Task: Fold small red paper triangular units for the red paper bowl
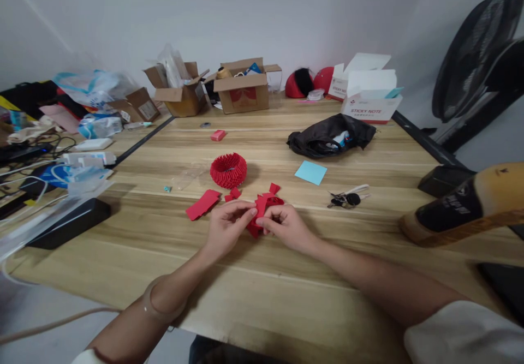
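Near the middle of the wooden table [278,282], my left hand [229,225] and my right hand [286,226] meet at a small red paper piece [261,207]. Fingers of both hands pinch it, the left from its left side and the right from its lower right. Around and behind the fingertips lie more red paper pieces [274,188], partly hidden by the hands. A stack of red paper strips [202,204] rests left of my left hand. Beyond the hands stands a round red bowl shape [228,175] built of many folded pieces.
A light blue sheet [311,172], keys [347,197] and a black bag [331,136] lie right of centre. A bottle [462,206] is at the right. Cardboard boxes [243,94] line the back; a black case [71,223] and cables are at the left.
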Demonstrator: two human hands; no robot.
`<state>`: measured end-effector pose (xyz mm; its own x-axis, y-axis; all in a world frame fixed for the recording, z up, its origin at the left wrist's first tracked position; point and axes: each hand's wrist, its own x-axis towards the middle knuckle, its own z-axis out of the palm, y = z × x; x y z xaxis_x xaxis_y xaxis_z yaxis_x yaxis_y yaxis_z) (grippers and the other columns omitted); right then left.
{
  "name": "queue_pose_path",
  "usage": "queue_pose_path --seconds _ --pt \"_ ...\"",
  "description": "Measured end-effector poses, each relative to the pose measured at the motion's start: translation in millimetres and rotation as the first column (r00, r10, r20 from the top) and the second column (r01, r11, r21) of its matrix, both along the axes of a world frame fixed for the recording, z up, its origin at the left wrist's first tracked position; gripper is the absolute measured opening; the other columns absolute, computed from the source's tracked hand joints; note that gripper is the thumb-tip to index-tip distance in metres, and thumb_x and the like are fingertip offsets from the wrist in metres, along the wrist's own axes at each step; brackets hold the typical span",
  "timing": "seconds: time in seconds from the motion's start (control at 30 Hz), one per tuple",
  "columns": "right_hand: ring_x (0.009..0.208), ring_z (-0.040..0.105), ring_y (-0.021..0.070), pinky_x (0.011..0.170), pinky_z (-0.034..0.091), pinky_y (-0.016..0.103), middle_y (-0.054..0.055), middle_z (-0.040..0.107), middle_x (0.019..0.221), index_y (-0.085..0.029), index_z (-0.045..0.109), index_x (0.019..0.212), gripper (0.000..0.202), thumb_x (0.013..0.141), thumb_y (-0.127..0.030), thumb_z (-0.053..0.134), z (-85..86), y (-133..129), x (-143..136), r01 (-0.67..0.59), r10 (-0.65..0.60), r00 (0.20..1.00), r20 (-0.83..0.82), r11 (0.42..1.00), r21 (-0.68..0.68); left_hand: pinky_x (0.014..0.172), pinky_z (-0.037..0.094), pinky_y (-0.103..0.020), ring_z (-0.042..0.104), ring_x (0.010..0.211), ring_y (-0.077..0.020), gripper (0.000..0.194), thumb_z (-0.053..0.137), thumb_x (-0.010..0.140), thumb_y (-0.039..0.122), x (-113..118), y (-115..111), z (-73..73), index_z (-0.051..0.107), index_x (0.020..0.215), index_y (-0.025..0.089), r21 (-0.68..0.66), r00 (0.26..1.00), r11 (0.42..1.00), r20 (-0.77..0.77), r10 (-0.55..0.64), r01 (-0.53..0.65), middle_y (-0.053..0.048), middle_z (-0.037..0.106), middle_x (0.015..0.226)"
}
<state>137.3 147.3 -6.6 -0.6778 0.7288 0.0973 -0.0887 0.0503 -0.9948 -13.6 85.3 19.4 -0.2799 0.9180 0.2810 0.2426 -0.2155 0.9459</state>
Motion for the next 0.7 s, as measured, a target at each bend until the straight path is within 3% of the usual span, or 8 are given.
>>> queue_pose_path --seconds 0.1,0.2,0.33,0.43,0.57,0.7 --pt "0.051 0.047 0.0088 0.051 0.037 0.022 -0.002 0.057 0.059 -0.016 0.06 0.065 0.017 0.079 -0.027 0.063 0.7 -0.5 -0.3 0.054 -0.054 0.998 -0.044 0.999 0.008 0.061 0.05 -0.019 0.062 0.067 -0.0106 0.024 0.071 0.075 0.023 -0.4 0.8 -0.6 0.064 0.097 0.017 -0.004 0.995 1.0 0.101 -0.014 0.014 -0.001 0.067 0.076" --pt "0.054 0.049 0.0096 0.053 0.039 0.023 -0.002 0.057 0.063 -0.017 0.061 0.074 0.014 0.08 -0.029 0.062 1.4 -0.8 -0.2 0.142 -0.139 0.985 -0.097 0.99 0.02 0.058 0.048 -0.018 0.06 0.065 -0.01 0.037 0.067 0.078 0.022 -3.7 1.5 -0.4 0.056 0.113 0.02 0.003 0.997 0.999 0.062 -0.052 0.052 0.001 0.065 0.076" --pt "0.061 0.055 0.012 0.058 0.043 0.024 0.001 0.062 0.07 -0.018 0.061 0.076 0.015 0.082 -0.031 0.061 -0.8 -0.5 0.1 0.239 -0.232 0.962 -0.141 0.971 0.031 0.063 0.05 -0.024 0.063 0.071 -0.0149 0.016 0.062 0.08 0.021 -6.8 1.2 1.6 0.069 0.093 0.015 -0.055 0.971 0.994 -0.212 -0.106 0.096 -0.006 0.07 0.083" --pt "0.07 0.06 0.0146 0.064 0.046 0.026 0.004 0.067 0.078 -0.018 0.062 0.073 0.013 0.079 -0.029 0.064 -2.8 0.1 0.2 0.309 -0.296 0.942 -0.16 0.949 0.063 0.066 0.051 -0.027 0.065 0.07 -0.0166 0.013 0.061 0.081 0.021 -5.7 0.7 4.8 0.073 0.08 0.014 -0.023 0.922 0.995 -0.374 -0.098 0.096 -0.008 0.073 0.079" --pt "0.076 0.063 0.0168 0.07 0.049 0.029 0.006 0.069 0.081 -0.018 0.065 0.07 0.01 0.076 -0.025 0.067 -3.6 -0.1 0.4 0.336 -0.318 0.933 -0.168 0.937 0.095 0.067 0.052 -0.027 0.066 0.066 -0.0153 0.017 0.059 0.083 0.021 -4.1 0.2 9.2 0.074 0.075 0.016 0.046 0.876 0.994 -0.477 -0.069 0.104 -0.006 0.075 0.076" --pt "0.077 0.065 0.017 0.072 0.051 0.031 0.005 0.07 0.079 -0.018 0.067 0.071 0.008 0.076 -0.024 0.068 -3.4 -2.2 0.3 0.288 -0.268 0.945 -0.189 0.954 0.083 0.066 0.053 -0.024 0.066 0.065 -0.014 0.019 0.058 0.084 0.019 -4.4 -0.4 11.6 0.074 0.074 0.016 0.054 0.838 0.994 -0.543 -0.05 0.094 -0.004 0.075 0.075"
